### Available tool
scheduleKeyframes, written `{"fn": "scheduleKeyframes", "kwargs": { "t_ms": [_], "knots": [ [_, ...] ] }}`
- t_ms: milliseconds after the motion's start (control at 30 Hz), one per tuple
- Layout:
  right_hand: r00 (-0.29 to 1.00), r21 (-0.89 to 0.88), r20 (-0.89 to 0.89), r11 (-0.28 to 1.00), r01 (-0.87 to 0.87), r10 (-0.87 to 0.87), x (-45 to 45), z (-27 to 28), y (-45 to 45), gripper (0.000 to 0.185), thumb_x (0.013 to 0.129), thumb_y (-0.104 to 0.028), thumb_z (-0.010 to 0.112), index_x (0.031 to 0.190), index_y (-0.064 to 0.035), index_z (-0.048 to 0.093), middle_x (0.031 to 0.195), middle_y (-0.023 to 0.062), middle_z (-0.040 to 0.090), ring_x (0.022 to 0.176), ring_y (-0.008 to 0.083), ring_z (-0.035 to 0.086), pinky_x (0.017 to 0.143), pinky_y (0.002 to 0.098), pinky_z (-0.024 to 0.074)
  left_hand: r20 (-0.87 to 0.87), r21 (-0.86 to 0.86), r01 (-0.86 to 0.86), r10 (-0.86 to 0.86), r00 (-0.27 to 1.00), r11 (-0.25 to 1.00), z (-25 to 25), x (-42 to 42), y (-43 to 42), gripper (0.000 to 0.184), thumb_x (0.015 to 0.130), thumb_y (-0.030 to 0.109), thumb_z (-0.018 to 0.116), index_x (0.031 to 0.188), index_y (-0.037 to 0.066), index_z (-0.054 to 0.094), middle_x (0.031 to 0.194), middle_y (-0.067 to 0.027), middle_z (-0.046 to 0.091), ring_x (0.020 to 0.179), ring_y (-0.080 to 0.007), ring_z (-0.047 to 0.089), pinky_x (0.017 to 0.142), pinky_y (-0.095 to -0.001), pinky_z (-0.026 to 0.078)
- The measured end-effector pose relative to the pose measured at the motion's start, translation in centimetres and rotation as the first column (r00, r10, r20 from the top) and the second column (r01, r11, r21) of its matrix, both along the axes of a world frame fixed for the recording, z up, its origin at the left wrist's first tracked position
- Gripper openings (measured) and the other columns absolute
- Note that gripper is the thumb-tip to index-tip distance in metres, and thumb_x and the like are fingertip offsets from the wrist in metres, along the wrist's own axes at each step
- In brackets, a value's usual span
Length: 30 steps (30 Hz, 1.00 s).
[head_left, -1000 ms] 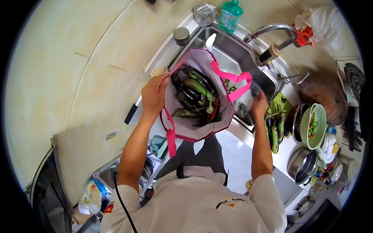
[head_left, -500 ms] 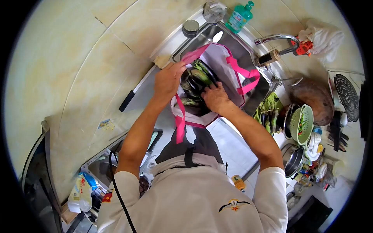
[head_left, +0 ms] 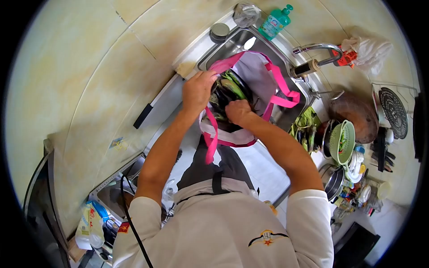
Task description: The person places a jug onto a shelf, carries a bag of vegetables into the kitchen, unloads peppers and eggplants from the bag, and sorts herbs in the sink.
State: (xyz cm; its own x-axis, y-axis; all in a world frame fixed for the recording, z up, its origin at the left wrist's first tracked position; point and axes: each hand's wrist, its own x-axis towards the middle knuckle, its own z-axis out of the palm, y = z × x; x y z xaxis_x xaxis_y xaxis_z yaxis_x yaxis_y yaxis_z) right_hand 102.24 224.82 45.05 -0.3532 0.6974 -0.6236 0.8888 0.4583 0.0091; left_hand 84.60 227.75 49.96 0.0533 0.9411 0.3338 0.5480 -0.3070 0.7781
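A white bag with bright pink trim and handles (head_left: 286, 85) hangs open at the front of the sink. Inside it lie several long, dark purple and greenish eggplants (head_left: 233, 88). My left hand (head_left: 199, 91) is closed on the bag's left rim, holding the pink edge. Down in the bag, my right hand (head_left: 239, 111) has its fingers curled round an eggplant among the others; the fingertips are hidden.
Behind the bag is a steel sink (head_left: 286, 58) with a faucet (head_left: 313, 64) and a green soap bottle (head_left: 275, 22). To the right are more eggplants (head_left: 305, 134), a green colander (head_left: 342, 143) and pans (head_left: 331, 181). A dark-handled tool (head_left: 143, 116) lies at left.
My right hand has moved slightly left within the bag, and its fingers have curled in. The bag's right handle has shifted and its right side has drawn in. My left hand keeps its hold.
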Motion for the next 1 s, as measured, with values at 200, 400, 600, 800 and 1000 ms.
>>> {"fn": "scheduleKeyframes", "kwargs": {
  "t_ms": [200,400,600,800,1000],
  "knots": [
    [0.999,0.060,-0.042,0.998,0.024,-0.022,0.3,-2.0,0.1,0.024,0.089,-0.020,0.060,0.102,-0.0113,0.078,0.103,0.0128,0.076,0.100,0.0311,0.073,0.084,0.0426,0.0584,0.028,-0.065,-0.039,0.041,0.999,0.997,-0.3,-0.6,-0.2,0.023,0.098,0.024,0.063,0.110,0.006,0.072,0.099,-0.0151,0.071,0.088,-0.0334,0.068,0.079,-0.0386,0.053],
    [0.962,0.050,-0.129,0.967,0.250,-0.242,2.2,-1.9,0.5,0.027,0.089,-0.018,0.057,0.104,-0.0095,0.078,0.104,0.0164,0.075,0.101,0.0348,0.072,0.086,0.0452,0.0580,0.004,-0.065,-0.047,0.047,0.999,0.997,0.1,-1.6,0.2,0.025,0.099,0.024,0.062,0.110,0.005,0.071,0.101,-0.0159,0.071,0.091,-0.0340,0.068,0.081,-0.0383,0.052],
    [0.995,-0.079,0.020,0.992,0.095,-0.094,2.7,0.6,0.5,0.031,0.088,-0.024,0.065,0.111,-0.0058,0.075,0.115,0.0147,0.073,0.114,0.0325,0.067,0.097,0.0460,0.0524,-0.017,-0.071,-0.048,0.047,0.999,0.996,-0.3,-1.9,0.6,0.025,0.098,0.024,0.061,0.110,0.004,0.071,0.101,-0.0161,0.072,0.092,-0.0341,0.068,0.082,-0.0384,0.052],
    [0.997,0.122,-0.018,0.989,0.079,-0.078,2.4,-4.8,-1.1,0.033,0.078,-0.032,0.077,0.100,-0.0071,0.077,0.105,0.0126,0.074,0.104,0.0315,0.070,0.086,0.0436,0.0563,0.017,-0.080,-0.046,0.048,0.999,0.996,-0.7,-1.7,0.6,0.023,0.098,0.023,0.063,0.111,0.005,0.071,0.101,-0.0158,0.072,0.092,-0.0335,0.069,0.082,-0.0380,0.052],
    [0.928,-0.013,-0.259,0.962,0.274,-0.268,3.7,-2.8,0.8,0.021,0.089,-0.018,0.061,0.097,-0.0049,0.075,0.101,0.0199,0.073,0.093,0.0380,0.072,0.082,0.0487,0.0570,0.037,0.023,-0.060,0.059,0.998,0.998,-1.1,-2.1,0.8,0.019,0.096,0.023,0.064,0.106,0.009,0.071,0.092,-0.0140,0.069,0.084,-0.0362,0.067,0.072,-0.0427,0.052]
  ]
}}
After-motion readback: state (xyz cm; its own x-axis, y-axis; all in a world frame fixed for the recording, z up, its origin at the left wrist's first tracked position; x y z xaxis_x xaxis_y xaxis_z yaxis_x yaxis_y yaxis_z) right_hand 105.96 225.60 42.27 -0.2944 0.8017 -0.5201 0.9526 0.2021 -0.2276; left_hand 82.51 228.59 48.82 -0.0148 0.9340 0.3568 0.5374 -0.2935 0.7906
